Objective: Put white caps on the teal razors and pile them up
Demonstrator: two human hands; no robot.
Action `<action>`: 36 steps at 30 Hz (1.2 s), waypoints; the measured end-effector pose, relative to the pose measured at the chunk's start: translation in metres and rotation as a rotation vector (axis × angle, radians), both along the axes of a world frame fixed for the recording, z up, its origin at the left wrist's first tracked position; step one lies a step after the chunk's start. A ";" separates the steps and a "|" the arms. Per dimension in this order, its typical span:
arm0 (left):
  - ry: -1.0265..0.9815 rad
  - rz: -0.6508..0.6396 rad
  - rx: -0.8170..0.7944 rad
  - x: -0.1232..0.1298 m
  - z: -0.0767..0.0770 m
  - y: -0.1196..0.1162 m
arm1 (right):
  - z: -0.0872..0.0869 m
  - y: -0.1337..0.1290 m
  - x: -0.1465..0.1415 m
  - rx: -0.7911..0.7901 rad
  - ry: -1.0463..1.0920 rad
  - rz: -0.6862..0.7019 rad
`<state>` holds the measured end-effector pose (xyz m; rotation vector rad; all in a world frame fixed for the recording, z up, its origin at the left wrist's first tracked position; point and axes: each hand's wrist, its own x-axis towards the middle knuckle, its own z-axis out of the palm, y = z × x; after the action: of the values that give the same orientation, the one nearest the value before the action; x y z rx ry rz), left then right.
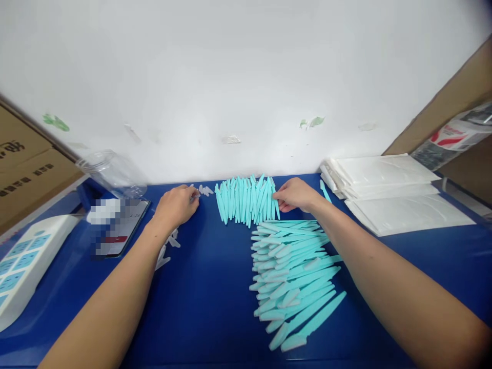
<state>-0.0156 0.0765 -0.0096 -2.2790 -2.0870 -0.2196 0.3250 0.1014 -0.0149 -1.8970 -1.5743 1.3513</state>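
Note:
My left hand (177,206) is closed at the back of the blue table, its fingertips pinched at a small translucent plastic cap. More loose caps (206,190) lie just right of its fingers, and others (174,239) are scattered beside the wrist. A row of turquoise eyebrow razors (246,200) lies side by side in the middle near the wall. At the row's right end my right hand (294,196) pinches an eyebrow razor (275,204) between thumb and fingers. Below it spreads a larger pile of turquoise razors with capped heads (288,277), partly under my right forearm.
Stacked white packets (384,177) lie at the back right, near a plastic bottle (453,133). A single razor (325,190) lies beside the packets. At left are a phone (128,225), a clear jar (115,171), a power strip (33,261) and a cardboard box (31,164).

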 end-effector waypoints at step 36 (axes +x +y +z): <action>-1.333 0.012 -0.539 0.094 0.009 -0.073 | 0.031 -0.088 0.039 0.287 -0.002 0.541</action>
<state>0.0780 0.0031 -0.0001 -2.7348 -2.8956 -1.7963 0.3638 0.0133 0.0162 -1.3548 -2.2474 1.2161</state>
